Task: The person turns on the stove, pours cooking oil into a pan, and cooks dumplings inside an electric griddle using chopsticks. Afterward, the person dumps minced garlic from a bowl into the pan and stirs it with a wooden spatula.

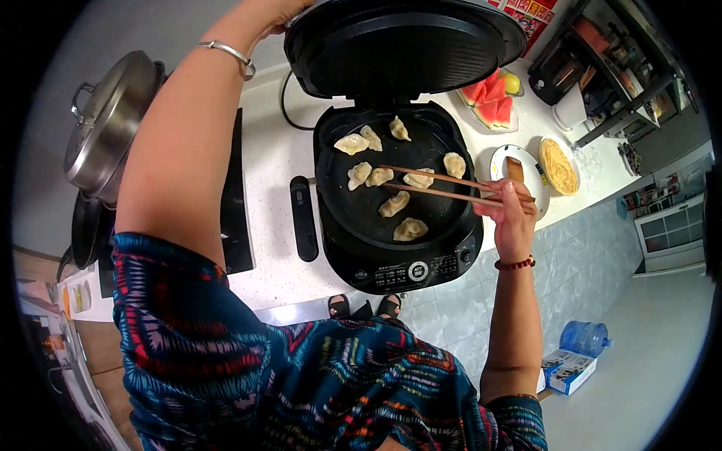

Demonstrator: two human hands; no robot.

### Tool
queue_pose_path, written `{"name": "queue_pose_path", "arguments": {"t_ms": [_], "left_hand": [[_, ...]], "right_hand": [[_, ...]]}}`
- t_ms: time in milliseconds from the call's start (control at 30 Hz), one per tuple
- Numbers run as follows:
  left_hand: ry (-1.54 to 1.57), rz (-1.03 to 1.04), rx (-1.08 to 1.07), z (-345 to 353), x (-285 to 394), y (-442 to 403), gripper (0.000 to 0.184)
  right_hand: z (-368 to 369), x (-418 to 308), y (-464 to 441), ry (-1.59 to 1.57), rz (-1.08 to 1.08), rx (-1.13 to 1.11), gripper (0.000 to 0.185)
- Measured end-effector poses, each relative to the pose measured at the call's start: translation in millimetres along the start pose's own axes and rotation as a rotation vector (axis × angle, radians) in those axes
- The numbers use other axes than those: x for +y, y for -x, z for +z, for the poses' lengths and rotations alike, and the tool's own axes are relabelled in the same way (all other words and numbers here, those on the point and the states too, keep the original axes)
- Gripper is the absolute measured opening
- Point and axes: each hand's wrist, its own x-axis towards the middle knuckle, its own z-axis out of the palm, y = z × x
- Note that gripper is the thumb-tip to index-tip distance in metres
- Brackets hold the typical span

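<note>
A black electric griddle [432,218] stands on the counter with its lid [398,49] raised. Several pale dumplings [410,229] lie spread over its dark pan. At the lid's upper left edge is my left hand [280,10], closed on the rim, its fingers mostly hidden. My right hand [511,213] grips a pair of wooden chopsticks [444,177] from the right side. The chopsticks reach over the pan, one passing on each side of a dumpling [419,179] near the middle. Their tips end beside another dumpling [379,177]; whether they touch it I cannot tell.
Right of the griddle are a plate of watermelon slices [492,105], a white plate [500,159] with a wooden utensil [515,169], and an oval dish of yellowish food [559,167]. A black rack [632,90] stands behind. A steel pot [113,128] is at left.
</note>
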Motion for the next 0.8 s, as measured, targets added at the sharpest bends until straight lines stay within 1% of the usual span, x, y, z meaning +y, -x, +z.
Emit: {"name": "queue_pose_path", "arguments": {"t_ms": [100, 167, 233, 300, 367, 400, 467, 500, 600, 633, 667, 800], "left_hand": [[0.035, 0.011, -0.038, -0.5, -4.7, -3.9, 0.029], [-0.133, 0.076, -0.076, -0.7, -5.1, -6.1, 0.030], [-0.139, 0.046, -0.049, 0.4, -3.5, -5.9, 0.030], [-0.146, 0.018, -0.022, 1.0, -6.0, -11.2, 0.031], [-0.458, 0.182, -0.141, 0.9, -12.9, -22.6, 0.030], [-0.458, 0.182, -0.140, 0.7, -8.6, -17.0, 0.030], [-0.100, -0.011, -0.027, 1.0, -0.5, -4.6, 0.028], [-0.100, -0.012, -0.026, 1.1, -2.3, -5.6, 0.028], [-0.018, 0.027, -0.034, 0.6, -6.5, -5.8, 0.029], [-0.009, 0.037, -0.033, 0.7, -5.6, -4.5, 0.030], [-0.001, 0.048, -0.032, 0.7, -4.5, -3.4, 0.030], [0.040, 0.004, -0.017, 1.1, -1.7, -3.5, 0.029]], "right_hand": [[-3.0, 2.1, -6.1, -0.028, 0.013, 0.031, 0.028], [-7.8, 3.5, -12.4, -0.043, 0.025, 0.059, 0.028], [-13.2, 6.2, -20.5, -0.146, 0.072, 0.105, 0.027], [-16.2, 6.4, -27.8, -0.144, 0.072, 0.141, 0.026], [-17.6, 5.6, -34.2, -0.144, 0.070, 0.197, 0.025], [-20.0, 5.0, -36.4, -0.145, 0.069, 0.197, 0.025], [-26.9, 3.6, -40.0, -0.130, 0.021, 0.186, 0.025], [-28.3, 1.7, -40.1, -0.093, -0.011, 0.200, 0.025], [-27.3, -8.9, -36.0, -0.075, -0.020, 0.205, 0.026], [-28.9, -7.7, -35.4, -0.081, -0.033, 0.157, 0.027], [-26.2, -6.3, -34.8, -0.081, -0.032, 0.157, 0.027], [-19.2, 2.3, -33.7, 0.019, -0.049, 0.203, 0.026]]}}
